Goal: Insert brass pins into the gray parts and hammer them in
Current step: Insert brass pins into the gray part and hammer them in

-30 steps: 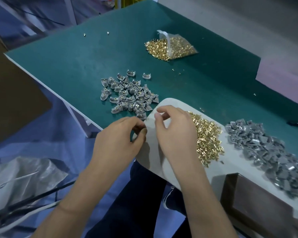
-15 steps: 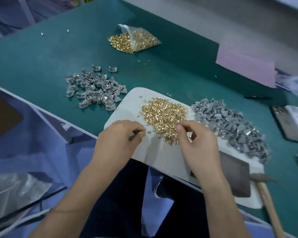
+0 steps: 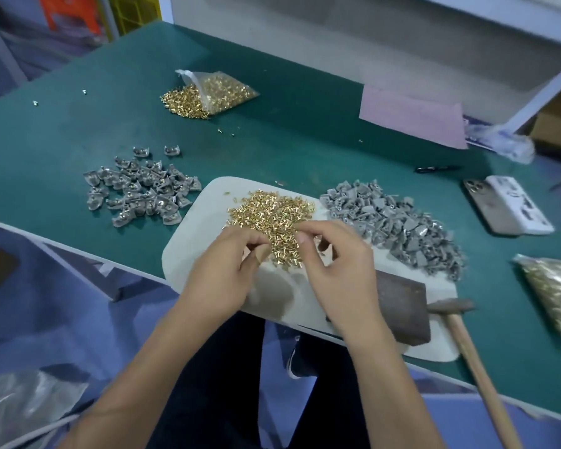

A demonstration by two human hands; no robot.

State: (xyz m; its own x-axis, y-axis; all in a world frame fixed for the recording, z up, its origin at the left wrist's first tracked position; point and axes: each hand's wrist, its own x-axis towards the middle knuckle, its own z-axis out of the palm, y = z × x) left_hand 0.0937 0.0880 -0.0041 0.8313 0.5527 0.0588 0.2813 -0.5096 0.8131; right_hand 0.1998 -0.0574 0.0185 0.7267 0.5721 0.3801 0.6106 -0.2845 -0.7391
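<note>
Over pin pile (image 3: 272, 218), your L hand (image 3: 227, 270) & R hand (image 3: 334, 267), fingers curled, pinching — what exactly, can't tell; gray parts (image 3: 395, 225) just right of R.

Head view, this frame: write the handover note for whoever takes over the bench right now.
Left hand: fingers curled at the near edge of the loose brass pins; what it pinches cannot be seen.
Right hand: fingertips pinched over the same pile; a pin is not discernible.
Unpinned gray parts lie heaped right of the pins on the white mat.
Gray parts with pins fitted lie left, on the green table.
Hammer rests untouched beside the dark block.
Left: the big right heap.
</note>
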